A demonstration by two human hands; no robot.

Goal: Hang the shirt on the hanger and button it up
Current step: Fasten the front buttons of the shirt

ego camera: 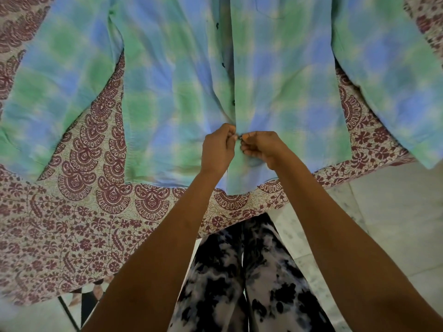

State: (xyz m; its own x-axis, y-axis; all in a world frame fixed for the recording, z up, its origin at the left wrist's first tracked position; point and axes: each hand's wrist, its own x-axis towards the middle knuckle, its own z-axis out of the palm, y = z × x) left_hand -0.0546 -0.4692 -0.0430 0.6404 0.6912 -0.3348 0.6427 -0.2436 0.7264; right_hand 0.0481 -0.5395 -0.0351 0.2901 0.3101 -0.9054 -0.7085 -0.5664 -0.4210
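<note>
Head-camera view: one blue-green checked shirt (167, 92) lies flat on a patterned bedspread (72, 224). The left hand (218, 147) and right hand (260, 148) each pinch a placket edge, working a button near the hem. Three dark buttons above look fastened. No hanger visible.

Blue-green checked shirt (167, 80) flat, front up, sleeves spread; placket partly open, dark buttons visible.
</note>
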